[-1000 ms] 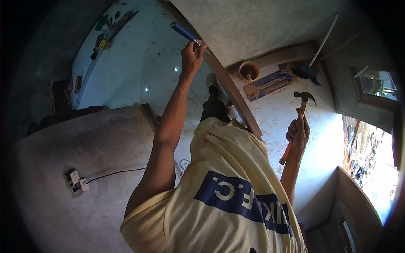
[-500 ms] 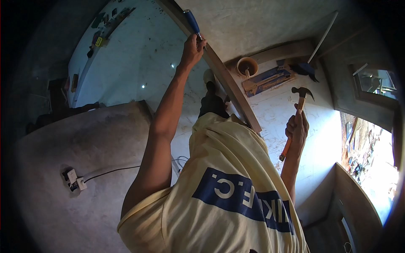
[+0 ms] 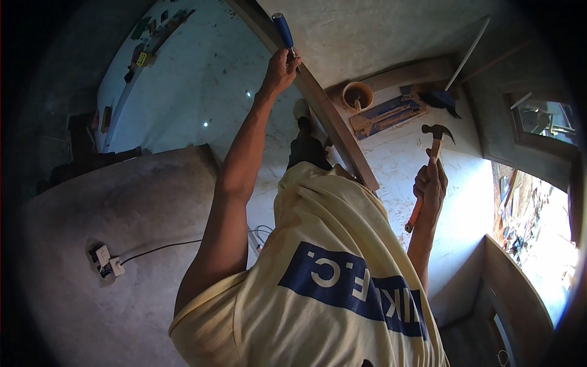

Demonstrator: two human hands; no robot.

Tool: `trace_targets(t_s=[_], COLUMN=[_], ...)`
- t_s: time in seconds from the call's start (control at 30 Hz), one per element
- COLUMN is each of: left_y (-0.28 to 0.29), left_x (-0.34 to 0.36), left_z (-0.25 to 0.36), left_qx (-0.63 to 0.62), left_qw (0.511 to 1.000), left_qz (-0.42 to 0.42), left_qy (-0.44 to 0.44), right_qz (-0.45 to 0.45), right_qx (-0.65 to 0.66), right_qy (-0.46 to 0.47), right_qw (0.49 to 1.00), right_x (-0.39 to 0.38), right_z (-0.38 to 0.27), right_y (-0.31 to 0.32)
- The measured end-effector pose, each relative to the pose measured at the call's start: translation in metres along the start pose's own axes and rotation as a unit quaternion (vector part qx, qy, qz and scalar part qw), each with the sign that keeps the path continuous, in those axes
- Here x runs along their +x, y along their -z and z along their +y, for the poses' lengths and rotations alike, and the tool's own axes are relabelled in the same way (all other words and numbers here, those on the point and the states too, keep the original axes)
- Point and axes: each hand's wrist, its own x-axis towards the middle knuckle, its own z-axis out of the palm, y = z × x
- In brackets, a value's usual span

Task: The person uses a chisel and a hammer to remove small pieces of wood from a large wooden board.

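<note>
A chisel with a blue handle (image 3: 282, 30) is gripped low by my left hand (image 3: 281, 73), its fingers closed around the metal just below the handle. Its tip is hidden by the fingers, at the edge of a long brown wooden beam (image 3: 335, 119). Off to the right, my right hand (image 3: 431, 185) is wrapped round the orange handle of a claw hammer (image 3: 436, 147). The hammer's dark head points up and stands apart from both chisel and beam.
Beyond the beam are a round bucket (image 3: 358, 96) and a dusty blue-and-brown flat package (image 3: 391, 116). A wall socket with plugs (image 3: 107, 262) trails a black cable (image 3: 162, 249) at left. Small items line a ledge (image 3: 160, 46) at upper left.
The chisel's handle has shifted slightly to the right at its top, with my left hand still on it. The hammer has hardly moved.
</note>
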Motion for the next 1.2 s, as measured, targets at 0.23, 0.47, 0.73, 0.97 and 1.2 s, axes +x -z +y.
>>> trace_targets(t_s=[0.23, 0.47, 0.73, 0.97, 1.2], left_y=[0.000, -0.001, -0.002, -0.004, -0.002], left_x=[0.000, -0.002, -0.005, -0.008, -0.012], left_z=[-0.001, -0.003, -0.002, 0.011, 0.021], left_qx=[-0.007, 0.000, -0.007, 0.006, -0.003], left_qw=[1.000, 1.000, 1.000, 0.999, 0.999], left_qz=[-0.001, 0.009, 0.018, 0.046, 0.037], left_qy=[0.003, -0.003, 0.014, -0.017, 0.014], right_qz=[0.003, 0.002, -0.002, -0.008, -0.063], right_qx=[-0.002, -0.015, -0.014, -0.019, -0.029], right_qy=[0.006, -0.009, -0.016, -0.027, -0.024], right_qw=[1.000, 1.000, 1.000, 0.999, 0.997], right_x=[-0.001, 0.003, 0.001, 0.005, 0.012], right_z=[0.001, 0.002, -0.001, 0.001, -0.008], right_y=[-0.003, 0.000, -0.003, 0.000, -0.020])
